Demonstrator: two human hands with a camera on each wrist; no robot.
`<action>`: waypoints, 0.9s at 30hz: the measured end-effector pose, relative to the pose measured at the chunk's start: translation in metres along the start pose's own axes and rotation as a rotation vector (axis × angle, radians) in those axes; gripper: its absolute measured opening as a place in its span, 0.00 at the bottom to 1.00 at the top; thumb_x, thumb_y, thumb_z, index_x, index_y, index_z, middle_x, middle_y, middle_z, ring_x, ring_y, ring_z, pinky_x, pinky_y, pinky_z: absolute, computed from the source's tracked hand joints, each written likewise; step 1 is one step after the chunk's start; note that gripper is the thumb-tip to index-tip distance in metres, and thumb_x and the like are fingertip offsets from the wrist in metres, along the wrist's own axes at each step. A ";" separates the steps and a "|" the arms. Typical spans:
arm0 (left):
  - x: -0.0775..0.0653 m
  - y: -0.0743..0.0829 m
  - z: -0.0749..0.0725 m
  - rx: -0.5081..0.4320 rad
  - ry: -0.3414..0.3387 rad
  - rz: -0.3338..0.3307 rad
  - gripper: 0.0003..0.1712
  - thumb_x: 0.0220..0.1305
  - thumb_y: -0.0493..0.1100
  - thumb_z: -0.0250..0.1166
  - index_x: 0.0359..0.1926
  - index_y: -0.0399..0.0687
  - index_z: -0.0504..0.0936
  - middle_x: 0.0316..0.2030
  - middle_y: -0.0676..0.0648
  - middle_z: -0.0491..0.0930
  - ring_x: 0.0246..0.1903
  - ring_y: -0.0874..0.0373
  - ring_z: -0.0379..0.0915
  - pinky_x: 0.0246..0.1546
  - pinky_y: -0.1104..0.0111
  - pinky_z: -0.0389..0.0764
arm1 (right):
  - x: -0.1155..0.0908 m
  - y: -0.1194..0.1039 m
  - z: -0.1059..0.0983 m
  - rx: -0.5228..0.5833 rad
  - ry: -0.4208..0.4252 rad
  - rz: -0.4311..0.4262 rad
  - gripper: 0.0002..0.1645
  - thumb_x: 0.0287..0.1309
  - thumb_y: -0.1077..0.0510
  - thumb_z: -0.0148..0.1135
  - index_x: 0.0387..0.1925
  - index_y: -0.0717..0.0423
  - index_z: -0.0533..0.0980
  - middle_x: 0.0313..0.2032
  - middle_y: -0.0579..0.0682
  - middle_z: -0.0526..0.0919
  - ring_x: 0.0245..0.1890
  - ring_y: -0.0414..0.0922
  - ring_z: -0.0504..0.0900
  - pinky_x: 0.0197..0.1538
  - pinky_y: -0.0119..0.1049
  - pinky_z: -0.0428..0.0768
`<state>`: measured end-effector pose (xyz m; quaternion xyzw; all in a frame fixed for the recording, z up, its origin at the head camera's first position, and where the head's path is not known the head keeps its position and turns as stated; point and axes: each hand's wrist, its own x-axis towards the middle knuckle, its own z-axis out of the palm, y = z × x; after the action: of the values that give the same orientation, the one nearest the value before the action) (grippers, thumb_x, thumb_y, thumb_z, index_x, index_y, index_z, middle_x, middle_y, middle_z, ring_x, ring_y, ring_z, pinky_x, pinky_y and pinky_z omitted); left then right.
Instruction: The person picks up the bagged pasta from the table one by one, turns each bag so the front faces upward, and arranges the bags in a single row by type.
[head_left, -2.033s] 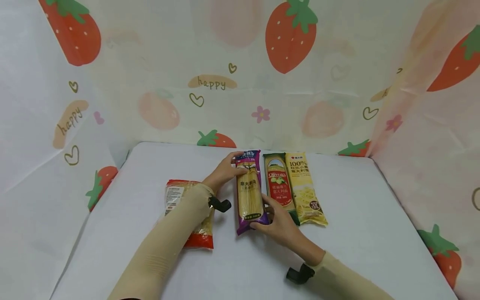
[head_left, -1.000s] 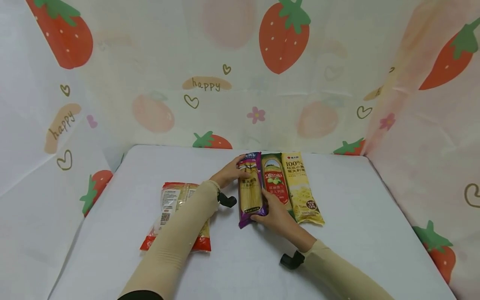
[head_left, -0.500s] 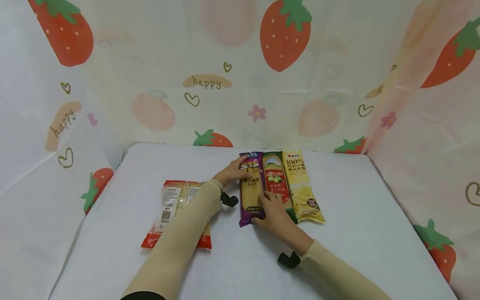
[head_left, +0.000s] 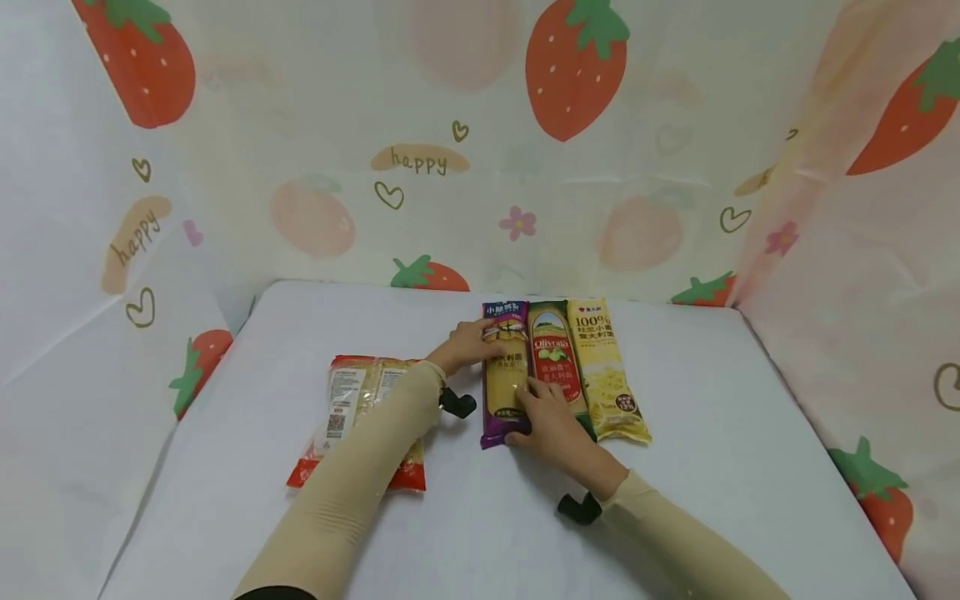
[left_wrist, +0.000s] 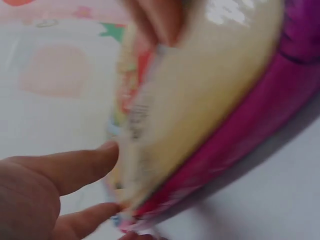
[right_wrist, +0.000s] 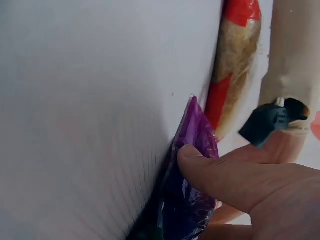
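A purple spaghetti packet lies lengthwise on the white table. My left hand grips its upper left side, thumb across the front. Near its lower end my right hand holds it, the thumb on the bottom corner and the fingers over the front. Just right of it is a green spaghetti packet with a red label, partly covered by the right hand. A yellow pasta packet lies right beside that one. The left wrist view is blurred; it shows the purple packet's edge against the left fingers.
A clear and red pasta bag, label side up, lies to the left, partly under the left forearm. White table surface extends right of the packets. A strawberry-print cloth rises behind the table and at both sides.
The purple packet has come down from a raised, tilted position and moved right, level beside the green packet. Both hands stay on it. The left forearm shifted, baring more of the bag.
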<state>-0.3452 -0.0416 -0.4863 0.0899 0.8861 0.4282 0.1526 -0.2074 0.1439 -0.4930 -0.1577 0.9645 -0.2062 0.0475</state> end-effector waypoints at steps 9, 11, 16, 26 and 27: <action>-0.038 -0.015 -0.044 0.098 -0.141 0.063 0.35 0.80 0.56 0.61 0.79 0.44 0.70 0.75 0.33 0.70 0.76 0.37 0.64 0.76 0.42 0.64 | -0.013 -0.014 0.006 0.024 0.101 -0.097 0.45 0.60 0.47 0.82 0.73 0.60 0.74 0.78 0.67 0.65 0.77 0.64 0.64 0.74 0.65 0.70; -0.049 -0.019 -0.056 0.104 -0.134 0.063 0.34 0.81 0.55 0.61 0.78 0.44 0.71 0.75 0.33 0.70 0.75 0.37 0.65 0.76 0.42 0.66 | -0.015 -0.019 0.005 0.035 0.118 -0.129 0.47 0.60 0.46 0.82 0.74 0.60 0.73 0.78 0.65 0.66 0.77 0.63 0.64 0.74 0.63 0.70; -0.071 -0.031 -0.083 0.089 -0.107 0.069 0.34 0.82 0.54 0.60 0.79 0.40 0.70 0.75 0.31 0.69 0.74 0.36 0.66 0.74 0.44 0.69 | -0.020 -0.036 0.000 0.095 0.107 -0.178 0.49 0.60 0.46 0.82 0.77 0.56 0.70 0.79 0.61 0.66 0.77 0.61 0.65 0.73 0.62 0.72; -0.103 -0.069 -0.123 0.129 -0.036 0.036 0.36 0.83 0.56 0.58 0.79 0.39 0.68 0.77 0.29 0.65 0.77 0.31 0.58 0.76 0.39 0.64 | -0.020 -0.062 0.005 0.207 -0.037 -0.239 0.53 0.62 0.44 0.79 0.82 0.49 0.64 0.82 0.59 0.59 0.81 0.59 0.59 0.73 0.63 0.72; -0.105 -0.072 -0.127 0.129 -0.032 0.024 0.36 0.83 0.56 0.58 0.79 0.39 0.68 0.77 0.29 0.64 0.78 0.31 0.57 0.76 0.38 0.63 | -0.020 -0.064 0.005 0.212 -0.047 -0.244 0.54 0.62 0.43 0.79 0.83 0.49 0.64 0.82 0.58 0.59 0.81 0.59 0.58 0.72 0.64 0.72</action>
<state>-0.2926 -0.2094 -0.4481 0.1169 0.9082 0.3704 0.1557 -0.1697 0.0927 -0.4709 -0.2727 0.9096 -0.3076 0.0611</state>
